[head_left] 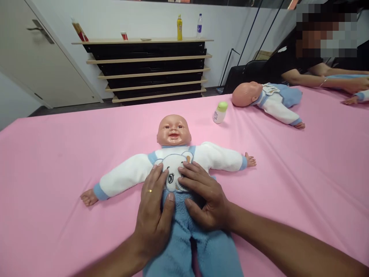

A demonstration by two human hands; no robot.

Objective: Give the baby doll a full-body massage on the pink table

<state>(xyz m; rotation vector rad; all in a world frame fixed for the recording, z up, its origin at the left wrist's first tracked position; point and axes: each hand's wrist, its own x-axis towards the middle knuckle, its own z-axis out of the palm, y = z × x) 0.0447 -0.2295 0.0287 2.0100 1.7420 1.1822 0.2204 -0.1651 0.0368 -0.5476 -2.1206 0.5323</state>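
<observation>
A baby doll (174, 152) lies on its back on the pink-covered table, face up, its arms stretched out to both sides. It wears a white top with blue cuffs, a bear face on the chest, and blue fleece trousers. My left hand (154, 209), with a gold ring on one finger, rests flat on the left side of the doll's belly, fingers extended toward its chest. On the other side, my right hand (206, 196) lies across the bear face with its fingers spread. Both palms touch the clothing and hold nothing. The doll's feet are out of view.
A white bottle with a green cap (220, 112) stands beyond the doll on the pink cover (52, 161). A second doll (276, 96) lies at the right, near a co-worker's arms (305, 79). Behind the table, a shelf (150, 59) carries bottles and a cup.
</observation>
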